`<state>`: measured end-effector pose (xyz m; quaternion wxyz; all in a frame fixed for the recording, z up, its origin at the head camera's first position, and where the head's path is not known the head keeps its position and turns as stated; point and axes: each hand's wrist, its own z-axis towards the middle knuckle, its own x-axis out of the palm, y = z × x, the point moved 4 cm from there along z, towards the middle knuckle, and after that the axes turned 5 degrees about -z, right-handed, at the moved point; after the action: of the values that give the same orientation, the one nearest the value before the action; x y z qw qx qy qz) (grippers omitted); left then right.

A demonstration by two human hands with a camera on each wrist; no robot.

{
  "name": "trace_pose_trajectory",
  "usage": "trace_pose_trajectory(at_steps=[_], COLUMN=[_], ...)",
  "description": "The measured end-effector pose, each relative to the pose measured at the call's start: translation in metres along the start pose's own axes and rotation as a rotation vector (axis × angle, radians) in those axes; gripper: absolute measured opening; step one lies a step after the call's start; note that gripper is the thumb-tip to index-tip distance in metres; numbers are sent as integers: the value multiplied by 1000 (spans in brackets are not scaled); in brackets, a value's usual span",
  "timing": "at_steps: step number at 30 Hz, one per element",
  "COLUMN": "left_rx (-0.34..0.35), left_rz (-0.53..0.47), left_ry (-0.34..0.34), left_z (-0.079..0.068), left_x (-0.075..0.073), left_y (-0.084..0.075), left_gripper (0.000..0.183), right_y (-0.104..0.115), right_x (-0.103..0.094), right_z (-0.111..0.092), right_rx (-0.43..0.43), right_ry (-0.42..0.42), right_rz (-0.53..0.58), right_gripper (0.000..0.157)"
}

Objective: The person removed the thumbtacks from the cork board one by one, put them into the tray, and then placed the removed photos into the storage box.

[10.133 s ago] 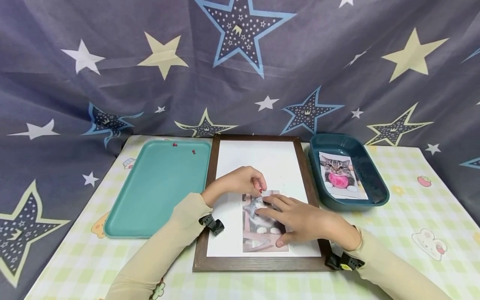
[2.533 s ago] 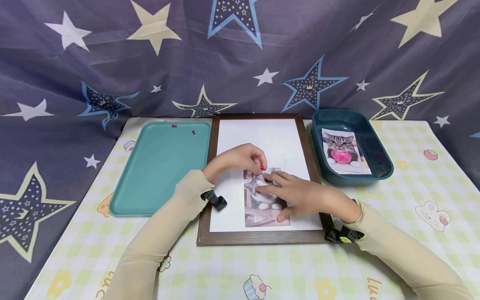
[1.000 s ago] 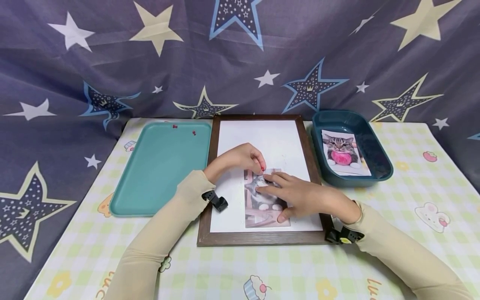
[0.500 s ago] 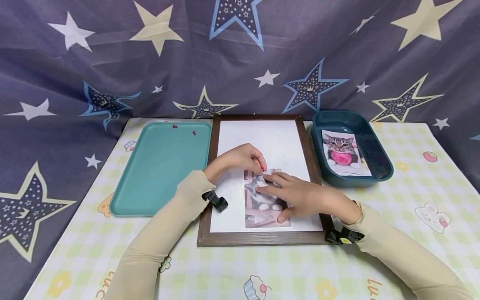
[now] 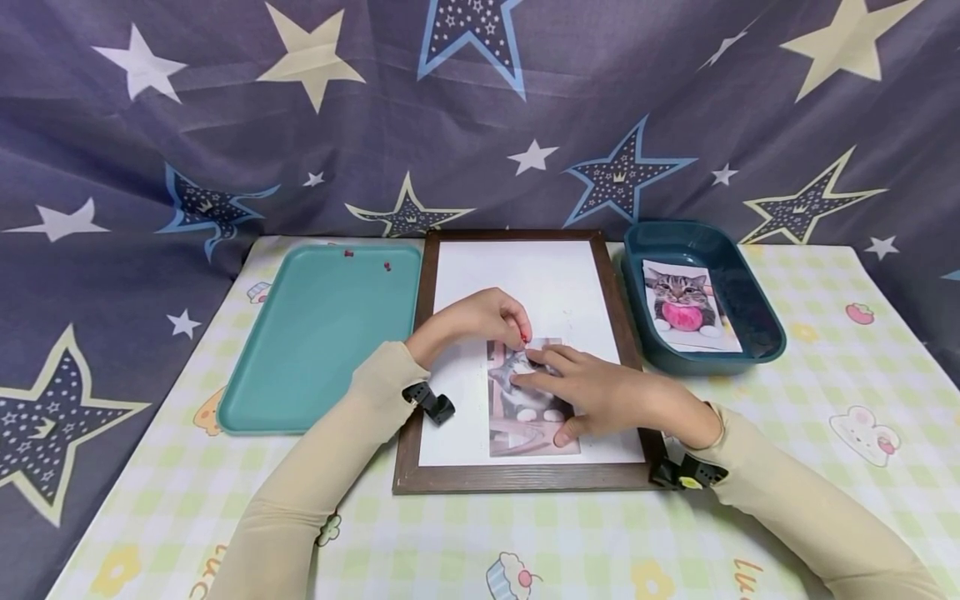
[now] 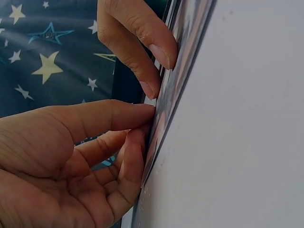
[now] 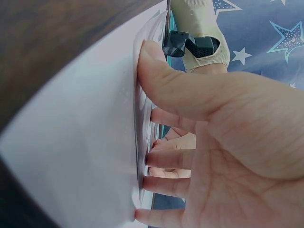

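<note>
A cat photo (image 5: 525, 429) lies on the white board (image 5: 517, 283) inside a dark brown wooden frame. At the photo's top edge my left hand (image 5: 487, 317) pinches a red push pin (image 5: 524, 338) between thumb and fingers. In the left wrist view the pin is hidden behind the fingertips. My right hand (image 5: 600, 396) rests on the photo with fingers spread, holding it flat against the board. The right wrist view shows its thumb (image 7: 154, 71) and fingertips touching the photo's surface, and the photo's near edge slightly lifted from the board.
A teal tray (image 5: 322, 350) on the left holds red push pins (image 5: 348, 253) near its far edge. On the right stands a dark teal bin (image 5: 757, 333) with another cat photo (image 5: 686, 308) in it. A star-patterned curtain (image 5: 300, 167) hangs behind the table.
Since the oldest frame the head view has tilted down, so everything sits higher. Both hands keep the same place on the photo, the left still pinching the push pin.
</note>
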<state>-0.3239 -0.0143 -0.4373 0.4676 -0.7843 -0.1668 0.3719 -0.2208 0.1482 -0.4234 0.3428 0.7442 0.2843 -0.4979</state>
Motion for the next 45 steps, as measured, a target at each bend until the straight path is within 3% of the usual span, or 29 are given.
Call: trace_pose_trajectory(at_steps=[24,45], left_rx=[0,-3], left_rz=[-5,-38], left_ry=[-16,27], left_z=[-1,1], left_x=[-1,-3], left_y=[-1,2], left_gripper=[11,14], right_y=[0,0], right_x=[0,-1], right_z=[0,0], right_rx=[1,6], right_ry=[-6,0], right_rz=[-12,-13], right_gripper=[88,88])
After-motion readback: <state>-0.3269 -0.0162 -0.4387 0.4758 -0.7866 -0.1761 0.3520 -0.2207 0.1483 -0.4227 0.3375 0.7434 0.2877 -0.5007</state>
